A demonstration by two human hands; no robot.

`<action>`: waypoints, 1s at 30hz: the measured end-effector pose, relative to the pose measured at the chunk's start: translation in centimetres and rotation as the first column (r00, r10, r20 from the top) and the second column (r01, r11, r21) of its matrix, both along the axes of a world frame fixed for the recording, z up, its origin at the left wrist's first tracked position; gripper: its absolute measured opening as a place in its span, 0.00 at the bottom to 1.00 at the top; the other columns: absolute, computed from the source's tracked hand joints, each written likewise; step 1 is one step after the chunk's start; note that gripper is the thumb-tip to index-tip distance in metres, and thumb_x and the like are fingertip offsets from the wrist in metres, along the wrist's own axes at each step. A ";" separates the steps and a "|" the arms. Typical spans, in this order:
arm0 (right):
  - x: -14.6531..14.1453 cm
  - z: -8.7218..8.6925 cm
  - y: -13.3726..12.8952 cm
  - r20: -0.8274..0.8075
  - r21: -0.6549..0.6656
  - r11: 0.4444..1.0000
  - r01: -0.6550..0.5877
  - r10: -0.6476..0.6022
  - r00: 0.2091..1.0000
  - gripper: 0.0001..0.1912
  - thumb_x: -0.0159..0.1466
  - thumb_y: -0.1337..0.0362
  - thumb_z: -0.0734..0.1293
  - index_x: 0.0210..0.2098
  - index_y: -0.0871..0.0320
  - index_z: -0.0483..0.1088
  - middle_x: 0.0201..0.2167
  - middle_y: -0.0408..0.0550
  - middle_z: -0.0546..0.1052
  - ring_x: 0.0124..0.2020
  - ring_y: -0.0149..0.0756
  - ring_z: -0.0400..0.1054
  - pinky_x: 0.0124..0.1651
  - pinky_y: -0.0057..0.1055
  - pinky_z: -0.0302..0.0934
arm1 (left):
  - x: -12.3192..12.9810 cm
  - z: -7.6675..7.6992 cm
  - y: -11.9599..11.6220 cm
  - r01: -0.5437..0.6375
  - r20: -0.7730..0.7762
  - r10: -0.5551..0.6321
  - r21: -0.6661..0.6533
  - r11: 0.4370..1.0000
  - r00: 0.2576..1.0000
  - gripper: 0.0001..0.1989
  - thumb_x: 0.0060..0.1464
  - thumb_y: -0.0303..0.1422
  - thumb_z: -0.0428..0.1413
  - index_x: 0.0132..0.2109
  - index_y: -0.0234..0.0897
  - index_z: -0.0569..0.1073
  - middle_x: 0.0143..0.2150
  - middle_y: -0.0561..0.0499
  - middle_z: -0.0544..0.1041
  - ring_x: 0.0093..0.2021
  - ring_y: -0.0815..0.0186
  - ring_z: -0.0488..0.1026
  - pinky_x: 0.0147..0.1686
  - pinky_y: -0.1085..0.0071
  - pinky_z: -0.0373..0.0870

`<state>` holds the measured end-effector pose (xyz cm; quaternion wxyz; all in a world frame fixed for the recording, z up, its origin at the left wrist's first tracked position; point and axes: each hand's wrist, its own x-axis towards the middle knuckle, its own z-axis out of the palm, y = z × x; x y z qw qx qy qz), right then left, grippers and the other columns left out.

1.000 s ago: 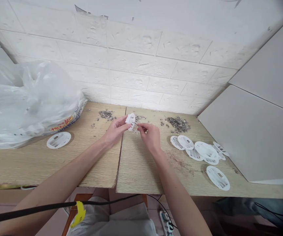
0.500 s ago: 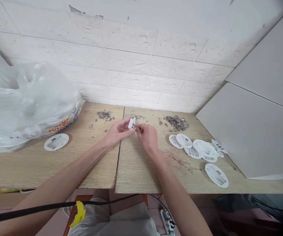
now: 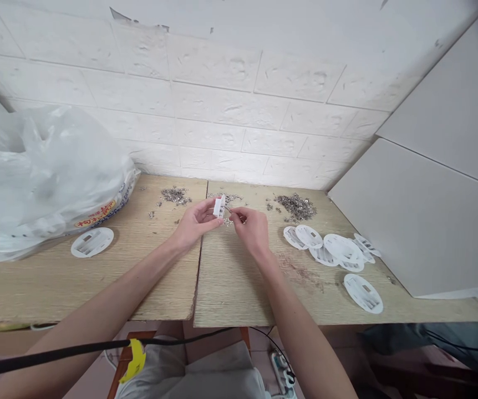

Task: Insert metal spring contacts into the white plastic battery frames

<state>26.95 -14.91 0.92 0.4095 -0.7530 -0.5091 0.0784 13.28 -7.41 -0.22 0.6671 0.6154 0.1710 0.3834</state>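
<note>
My left hand (image 3: 197, 223) is closed on a white plastic part (image 3: 219, 207), held up nearly edge-on above the table, with its boxy compartment side showing. My right hand (image 3: 250, 226) pinches a thin metal piece (image 3: 228, 210), whose tip reaches the near side of the white part; its full shape is hidden by my fingers. Just behind and beneath the hands lie scattered small metal pieces (image 3: 233, 198). One heap of them (image 3: 297, 208) sits to the right, and a smaller heap (image 3: 174, 195) to the left.
Several round white plastic covers (image 3: 342, 248) overlap at the right, with a single cover (image 3: 362, 293) nearer the front edge. Another cover (image 3: 92, 243) lies beside a large plastic bag (image 3: 56, 177) on the left. A black cable (image 3: 76, 350) crosses in front below the tabletop.
The white part has turned slightly in my left hand, so more of its compartment side shows. My right hand stays close by it. The whole view has shifted a little.
</note>
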 end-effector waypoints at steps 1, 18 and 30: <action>0.0 0.0 0.0 0.005 -0.003 1.000 -0.003 0.003 1.000 0.13 0.61 0.68 0.62 0.38 0.55 0.78 0.31 0.45 0.80 0.30 0.33 0.71 0.37 0.27 0.61 | 0.0 0.0 0.0 0.004 0.002 -0.004 0.006 1.000 1.000 0.30 0.43 0.33 0.66 0.55 0.38 0.70 0.55 0.43 0.73 0.53 0.56 0.70 0.58 0.57 0.62; -0.4 -0.2 0.0 0.075 -0.025 1.000 -0.006 0.008 0.997 0.13 0.60 0.68 0.61 0.36 0.53 0.78 0.30 0.44 0.80 0.28 0.33 0.70 0.34 0.26 0.57 | -0.1 -0.1 -0.2 0.000 -0.038 0.006 0.164 0.986 0.999 0.28 0.43 0.32 0.65 0.54 0.39 0.72 0.56 0.44 0.71 0.57 0.56 0.67 0.60 0.56 0.60; -1.5 -0.2 -0.3 0.335 -0.065 0.998 0.009 0.013 0.942 0.14 0.61 0.70 0.59 0.29 0.57 0.76 0.27 0.47 0.78 0.26 0.33 0.67 0.28 0.27 0.48 | -0.1 -0.4 -0.3 -0.049 -0.069 0.063 0.190 0.980 0.996 0.28 0.44 0.33 0.64 0.54 0.40 0.71 0.58 0.44 0.70 0.57 0.56 0.66 0.59 0.57 0.61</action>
